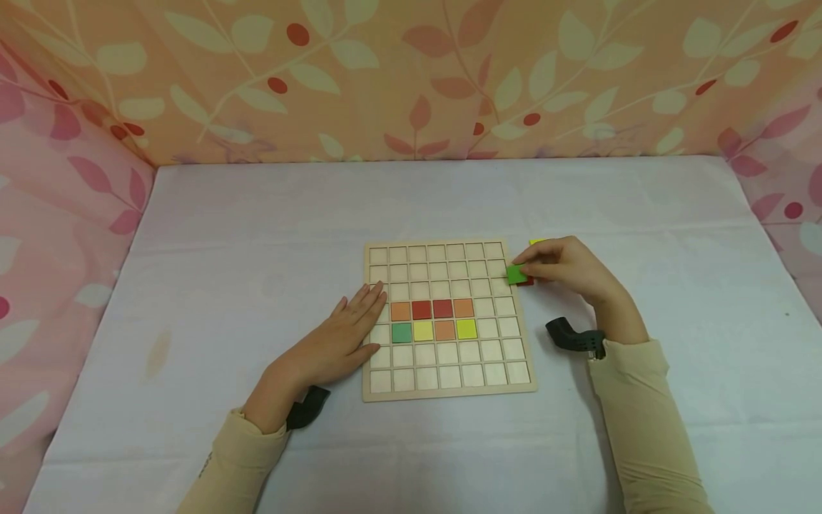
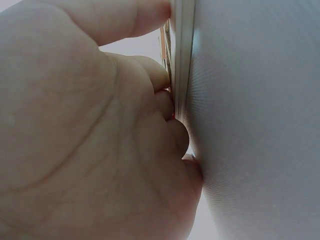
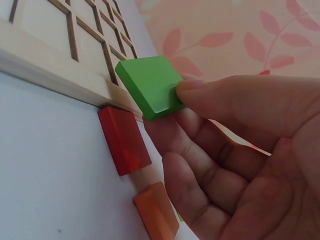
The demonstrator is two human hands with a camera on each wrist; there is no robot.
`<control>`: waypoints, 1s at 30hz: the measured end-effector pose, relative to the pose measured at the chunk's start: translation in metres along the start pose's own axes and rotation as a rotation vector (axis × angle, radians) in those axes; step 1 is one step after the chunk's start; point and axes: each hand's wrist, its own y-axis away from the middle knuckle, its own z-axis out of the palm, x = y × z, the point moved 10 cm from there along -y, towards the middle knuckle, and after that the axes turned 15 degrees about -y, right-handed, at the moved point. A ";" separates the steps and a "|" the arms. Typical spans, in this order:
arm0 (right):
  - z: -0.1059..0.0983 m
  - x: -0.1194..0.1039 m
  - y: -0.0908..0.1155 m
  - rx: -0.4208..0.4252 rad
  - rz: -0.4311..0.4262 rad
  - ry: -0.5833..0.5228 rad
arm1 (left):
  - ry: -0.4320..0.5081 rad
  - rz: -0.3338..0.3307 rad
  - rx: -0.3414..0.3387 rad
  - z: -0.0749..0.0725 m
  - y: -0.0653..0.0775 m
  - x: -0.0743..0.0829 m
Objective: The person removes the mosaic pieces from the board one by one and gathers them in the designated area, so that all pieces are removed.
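Right hand (image 1: 571, 268) pinches green tile (image 3: 150, 84); left hand (image 1: 332, 347), straight-fingered, touches board (image 1: 447, 355).

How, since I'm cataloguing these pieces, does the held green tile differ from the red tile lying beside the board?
The green tile is bright green; the red tile is deep red. The right hand pinches the green tile above the table; the red tile lies on the table beside the board. Both are flat, four-sided pieces.
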 end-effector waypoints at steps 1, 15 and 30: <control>-0.001 0.000 0.000 0.001 -0.001 -0.003 | 0.001 0.000 -0.001 0.000 0.000 0.000; -0.009 0.003 0.002 0.024 0.005 0.002 | 0.000 0.000 -0.004 -0.001 0.000 0.001; -0.021 0.006 0.006 0.056 0.013 0.022 | 0.000 0.001 -0.012 -0.001 0.000 0.001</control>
